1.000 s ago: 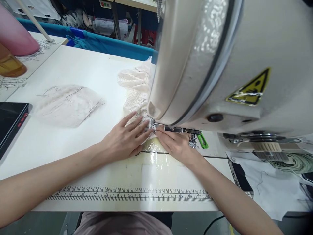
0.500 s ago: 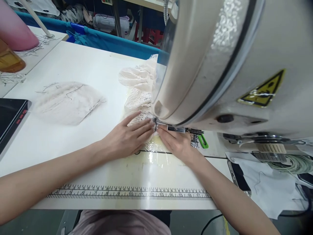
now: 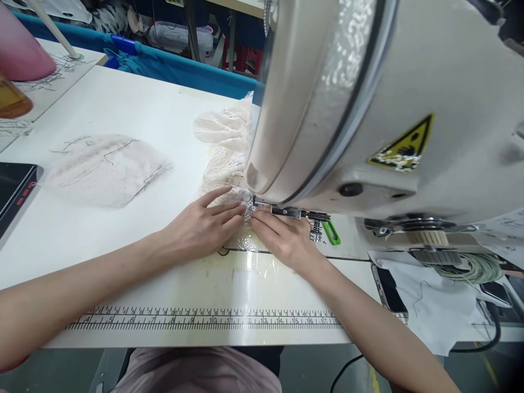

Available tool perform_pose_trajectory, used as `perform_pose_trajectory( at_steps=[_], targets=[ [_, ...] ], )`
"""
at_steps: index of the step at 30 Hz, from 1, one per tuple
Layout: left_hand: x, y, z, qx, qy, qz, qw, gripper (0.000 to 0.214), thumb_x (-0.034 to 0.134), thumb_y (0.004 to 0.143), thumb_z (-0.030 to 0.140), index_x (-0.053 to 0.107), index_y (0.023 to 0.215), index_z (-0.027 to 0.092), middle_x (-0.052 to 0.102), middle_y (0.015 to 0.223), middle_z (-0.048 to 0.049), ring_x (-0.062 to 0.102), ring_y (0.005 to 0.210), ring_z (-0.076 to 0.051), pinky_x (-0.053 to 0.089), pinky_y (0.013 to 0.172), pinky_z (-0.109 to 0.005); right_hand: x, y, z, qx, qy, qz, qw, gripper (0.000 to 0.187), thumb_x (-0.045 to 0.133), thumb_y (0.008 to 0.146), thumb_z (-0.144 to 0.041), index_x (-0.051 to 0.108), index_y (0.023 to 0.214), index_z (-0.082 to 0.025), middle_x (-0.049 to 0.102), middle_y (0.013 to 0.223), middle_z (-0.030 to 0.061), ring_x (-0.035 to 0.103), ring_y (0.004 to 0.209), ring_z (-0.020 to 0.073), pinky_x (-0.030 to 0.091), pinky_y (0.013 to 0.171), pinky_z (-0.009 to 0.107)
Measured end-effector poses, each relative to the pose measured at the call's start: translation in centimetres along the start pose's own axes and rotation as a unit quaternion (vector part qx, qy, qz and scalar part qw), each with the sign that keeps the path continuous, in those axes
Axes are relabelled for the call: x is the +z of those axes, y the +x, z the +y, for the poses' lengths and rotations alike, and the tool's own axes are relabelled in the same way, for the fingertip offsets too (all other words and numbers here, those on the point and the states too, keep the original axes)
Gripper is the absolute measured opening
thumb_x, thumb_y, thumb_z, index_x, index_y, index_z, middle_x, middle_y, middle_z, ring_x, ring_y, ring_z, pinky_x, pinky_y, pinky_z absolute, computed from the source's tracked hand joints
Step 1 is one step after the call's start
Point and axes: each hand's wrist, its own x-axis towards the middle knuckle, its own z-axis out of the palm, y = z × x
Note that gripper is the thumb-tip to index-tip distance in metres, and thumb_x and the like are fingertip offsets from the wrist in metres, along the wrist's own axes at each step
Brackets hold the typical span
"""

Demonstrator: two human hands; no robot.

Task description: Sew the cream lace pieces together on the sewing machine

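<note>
A cream lace fabric lies bunched under the head of a large grey sewing machine. My left hand lies flat on the lace with its fingers stretched toward the presser foot. Beside it, my right hand rests on the table with its fingertips pressing the lace edge just in front of the foot. The needle itself is hidden by the machine head.
A second lace piece with loose dark threads lies to the left. A black device sits at the left edge, a ruler strip runs along the table front, and a phone and white cloth lie at right.
Both hands have shifted slightly left and stay pressed on the lace at the presser foot. The camera view has swung a little.
</note>
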Motion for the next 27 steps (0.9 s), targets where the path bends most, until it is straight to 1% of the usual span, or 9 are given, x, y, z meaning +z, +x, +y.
perform_pose_trajectory(
  at_steps=[5,8,10,12,16,19,23,25,27],
  targets=[
    [0.05,-0.3,0.04,-0.022,-0.006,-0.001,1.0,0.015,0.046,0.089,0.01,0.059,0.096,0.015,0.073,0.108,-0.0068,0.069,0.099,-0.019,0.04,0.11,-0.045,0.08,0.14,-0.05,0.01,0.044,-0.007,0.999,0.018,0.056,0.089,-0.01,0.061,0.102,-0.021,0.073,0.1,-0.0029,0.064,0.084,0.009,0.041,0.067,0.023],
    [-0.17,-0.4,-0.08,-0.043,-0.019,-0.001,0.999,0.017,0.049,0.084,0.018,0.059,0.098,0.016,0.073,0.103,-0.0065,0.068,0.095,-0.021,0.043,0.104,-0.046,0.03,0.48,-0.19,0.007,0.101,-0.013,0.995,0.014,0.056,0.088,-0.01,0.059,0.099,-0.02,0.072,0.095,-0.0022,0.063,0.086,0.0103,0.043,0.069,0.022],
    [-0.28,-0.43,-0.22,-0.029,-0.016,0.01,0.999,0.014,0.05,0.083,0.022,0.059,0.093,0.018,0.073,0.095,-0.0041,0.066,0.085,-0.02,0.046,0.097,-0.044,-0.08,0.76,-0.3,-0.004,0.133,-0.004,0.991,0.012,0.054,0.089,-0.01,0.058,0.095,-0.02,0.07,0.087,-0.0023,0.062,0.086,0.0109,0.044,0.071,0.023],
    [-0.33,-0.43,-0.32,0.01,-0.001,0.028,1.0,0.008,0.049,0.085,0.02,0.057,0.083,0.02,0.07,0.084,-0.0003,0.063,0.075,-0.016,0.047,0.091,-0.04,-0.25,0.95,-0.36,-0.023,0.149,0.016,0.988,0.014,0.052,0.089,-0.009,0.058,0.091,-0.021,0.068,0.079,-0.003,0.06,0.082,0.0111,0.046,0.075,0.025],
    [-0.41,-0.37,-0.31,0.058,0.024,0.057,0.996,0.017,0.051,0.089,0.018,0.054,0.073,0.022,0.064,0.071,0.0044,0.058,0.068,-0.012,0.046,0.087,-0.036,-0.63,0.98,-0.41,-0.043,0.147,0.047,0.987,0.012,0.055,0.087,-0.01,0.06,0.091,-0.02,0.066,0.076,-0.0032,0.059,0.079,0.0113,0.046,0.08,0.029],
    [-0.55,-0.3,-0.23,0.061,0.031,0.058,0.996,0.021,0.05,0.091,0.018,0.054,0.072,0.022,0.062,0.069,0.0048,0.057,0.067,-0.012,0.046,0.084,-0.035,-0.81,0.93,-0.53,-0.05,0.148,0.061,0.986,0.009,0.057,0.088,-0.014,0.061,0.091,-0.021,0.068,0.08,-0.0038,0.06,0.084,0.0112,0.047,0.088,0.032],
    [-0.71,-0.23,-0.08,0.061,0.038,0.051,0.996,0.022,0.05,0.092,0.017,0.054,0.071,0.022,0.063,0.069,0.0042,0.056,0.065,-0.012,0.048,0.081,-0.035,-0.76,0.94,-0.76,-0.075,0.158,0.085,0.981,0.015,0.057,0.089,-0.011,0.063,0.087,-0.024,0.068,0.082,-0.006,0.061,0.09,0.0095,0.047,0.097,0.032],
    [-0.7,-0.23,-0.01,0.066,0.032,0.055,0.996,0.02,0.053,0.09,0.015,0.055,0.072,0.021,0.065,0.071,0.0032,0.057,0.065,-0.012,0.049,0.08,-0.036,-0.74,0.9,-0.79,-0.086,0.174,0.09,0.977,0.014,0.061,0.087,-0.01,0.064,0.087,-0.023,0.07,0.084,-0.0056,0.061,0.092,0.0093,0.048,0.1,0.032],
    [-0.61,-0.25,0.02,0.074,0.013,0.053,0.996,0.015,0.053,0.091,0.017,0.058,0.077,0.02,0.068,0.078,0.0002,0.061,0.073,-0.015,0.05,0.079,-0.035,-0.84,0.84,-0.76,-0.099,0.185,0.091,0.974,0.01,0.064,0.086,-0.011,0.065,0.088,-0.021,0.071,0.087,-0.0039,0.062,0.094,0.0105,0.05,0.1,0.032]
  ],
)
